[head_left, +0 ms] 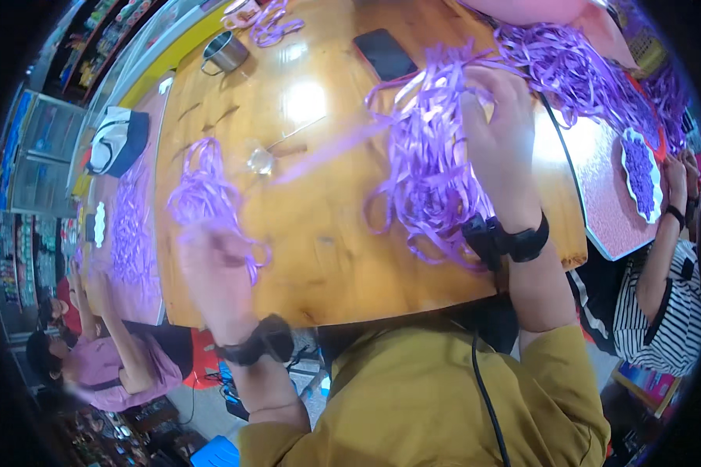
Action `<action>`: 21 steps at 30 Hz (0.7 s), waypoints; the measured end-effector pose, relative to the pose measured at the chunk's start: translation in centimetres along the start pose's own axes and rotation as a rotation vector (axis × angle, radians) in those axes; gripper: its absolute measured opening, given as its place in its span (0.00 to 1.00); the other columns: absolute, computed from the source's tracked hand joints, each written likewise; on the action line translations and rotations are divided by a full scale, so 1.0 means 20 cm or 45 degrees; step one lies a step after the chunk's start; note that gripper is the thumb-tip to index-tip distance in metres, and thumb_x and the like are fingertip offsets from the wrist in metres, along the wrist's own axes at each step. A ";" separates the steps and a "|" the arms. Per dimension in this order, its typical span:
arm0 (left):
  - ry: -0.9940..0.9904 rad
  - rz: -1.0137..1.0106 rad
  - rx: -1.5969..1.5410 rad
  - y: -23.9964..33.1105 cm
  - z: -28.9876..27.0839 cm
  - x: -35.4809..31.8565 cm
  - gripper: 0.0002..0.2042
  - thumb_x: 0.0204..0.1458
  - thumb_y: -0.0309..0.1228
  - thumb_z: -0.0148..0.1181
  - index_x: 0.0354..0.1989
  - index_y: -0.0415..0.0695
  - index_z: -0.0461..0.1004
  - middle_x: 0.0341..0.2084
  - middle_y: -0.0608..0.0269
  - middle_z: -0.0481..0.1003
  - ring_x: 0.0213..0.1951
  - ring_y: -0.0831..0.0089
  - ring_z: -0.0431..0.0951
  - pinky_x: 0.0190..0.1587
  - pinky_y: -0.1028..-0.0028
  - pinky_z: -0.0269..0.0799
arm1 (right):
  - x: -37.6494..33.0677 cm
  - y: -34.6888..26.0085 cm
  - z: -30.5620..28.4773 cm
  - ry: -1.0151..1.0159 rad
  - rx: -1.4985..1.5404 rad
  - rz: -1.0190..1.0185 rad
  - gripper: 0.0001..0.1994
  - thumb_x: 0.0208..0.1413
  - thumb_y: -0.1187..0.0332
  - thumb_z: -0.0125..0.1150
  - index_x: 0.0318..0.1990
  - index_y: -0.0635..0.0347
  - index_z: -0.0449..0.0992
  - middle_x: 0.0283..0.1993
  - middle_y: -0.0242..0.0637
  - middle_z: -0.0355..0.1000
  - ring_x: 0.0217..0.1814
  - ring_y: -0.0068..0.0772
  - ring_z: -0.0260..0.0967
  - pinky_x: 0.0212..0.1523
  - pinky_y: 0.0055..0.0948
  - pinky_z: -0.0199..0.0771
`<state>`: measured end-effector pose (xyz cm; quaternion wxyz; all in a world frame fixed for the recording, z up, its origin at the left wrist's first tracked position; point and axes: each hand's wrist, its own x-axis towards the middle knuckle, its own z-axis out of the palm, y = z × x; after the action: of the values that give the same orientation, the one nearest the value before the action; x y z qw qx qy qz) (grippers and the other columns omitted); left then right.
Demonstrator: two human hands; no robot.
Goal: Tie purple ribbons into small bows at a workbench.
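My right hand (pixel 503 144) lies over a large heap of purple ribbon (pixel 428 167) on the wooden table (pixel 327 257). Its fingers are curled in a pinch on the ribbon at the heap's upper right. Smeared by motion, my left hand (pixel 216 268) is at the near end of a smaller purple ribbon bunch (pixel 205 187); its fingers are too blurred to read. A blurred purple strip (pixel 335 149) stretches leftward from the large heap. Near its left end lies a small clear object (pixel 261 161) with a thin rod beside it. Each wrist wears a black band.
A phone (pixel 384 54) and a metal mug (pixel 226 52) stand toward the far side. More ribbon (pixel 561 66) is heaped at far right, near a white dish (pixel 656 175) of purple bits. People work at both sides. A cap (pixel 121 140) rests on the left table.
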<state>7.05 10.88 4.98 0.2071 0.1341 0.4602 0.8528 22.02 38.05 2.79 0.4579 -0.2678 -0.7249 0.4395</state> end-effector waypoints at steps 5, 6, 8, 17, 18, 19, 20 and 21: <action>-0.416 0.172 0.950 -0.20 0.24 -0.09 0.04 0.46 0.21 0.55 0.30 0.40 0.73 0.24 0.69 0.67 0.26 0.81 0.65 0.29 0.82 0.60 | -0.17 -0.10 0.06 -0.659 0.162 -0.234 0.15 0.51 0.72 0.49 0.47 0.65 0.65 0.47 0.40 0.63 0.52 0.31 0.59 0.52 0.30 0.56; -0.570 0.285 1.102 -0.22 0.28 -0.09 0.05 0.45 0.19 0.54 0.30 0.39 0.73 0.24 0.69 0.67 0.27 0.81 0.64 0.30 0.83 0.59 | -0.24 -0.13 0.10 -0.878 0.517 0.013 0.16 0.54 0.68 0.47 0.50 0.64 0.62 0.48 0.36 0.63 0.52 0.31 0.58 0.54 0.30 0.55; -0.609 0.437 1.228 -0.24 0.34 -0.07 0.05 0.44 0.19 0.55 0.30 0.39 0.74 0.25 0.68 0.67 0.28 0.80 0.65 0.30 0.82 0.60 | -0.28 -0.16 0.11 -1.137 0.564 0.068 0.17 0.57 0.65 0.45 0.51 0.63 0.61 0.45 0.32 0.63 0.46 0.25 0.62 0.48 0.26 0.60; -0.316 0.657 1.675 -0.13 0.20 0.31 0.07 0.43 0.27 0.56 0.32 0.42 0.72 0.36 0.55 0.69 0.43 0.63 0.67 0.46 0.70 0.60 | -0.23 -0.13 0.12 -0.923 0.818 0.701 0.10 0.57 0.63 0.47 0.39 0.59 0.68 0.27 0.21 0.65 0.22 0.05 0.53 0.20 0.08 0.52; -0.267 0.757 1.848 -0.14 0.16 0.38 0.08 0.43 0.31 0.56 0.32 0.42 0.72 0.39 0.52 0.67 0.46 0.60 0.64 0.49 0.65 0.56 | -0.23 -0.13 0.12 -0.930 0.785 0.671 0.10 0.56 0.63 0.47 0.38 0.59 0.68 0.28 0.22 0.66 0.23 0.04 0.53 0.20 0.08 0.52; -0.180 0.800 2.033 -0.15 0.11 0.42 0.10 0.44 0.35 0.56 0.31 0.43 0.73 0.42 0.50 0.66 0.50 0.57 0.61 0.52 0.60 0.53 | -0.24 -0.14 0.12 -0.925 0.788 0.673 0.10 0.56 0.63 0.47 0.38 0.59 0.68 0.28 0.22 0.66 0.23 0.04 0.53 0.20 0.08 0.52; -0.220 0.858 2.018 -0.18 0.07 0.45 0.10 0.44 0.35 0.56 0.31 0.43 0.73 0.42 0.50 0.66 0.50 0.57 0.61 0.52 0.60 0.53 | -0.24 -0.14 0.12 -0.960 0.830 0.698 0.09 0.56 0.64 0.47 0.37 0.59 0.68 0.28 0.23 0.67 0.23 0.05 0.54 0.20 0.08 0.54; -0.215 0.797 2.223 -0.20 0.04 0.48 0.12 0.43 0.39 0.56 0.29 0.43 0.74 0.45 0.48 0.65 0.51 0.55 0.60 0.52 0.57 0.51 | -0.24 -0.15 0.11 -0.994 0.870 0.723 0.09 0.56 0.64 0.47 0.36 0.59 0.69 0.28 0.25 0.68 0.23 0.05 0.56 0.21 0.08 0.55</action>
<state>-0.07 18.00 2.38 -0.1738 0.4219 0.8649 0.2090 22.09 32.00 2.97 0.0820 -0.1070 -0.5572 0.8194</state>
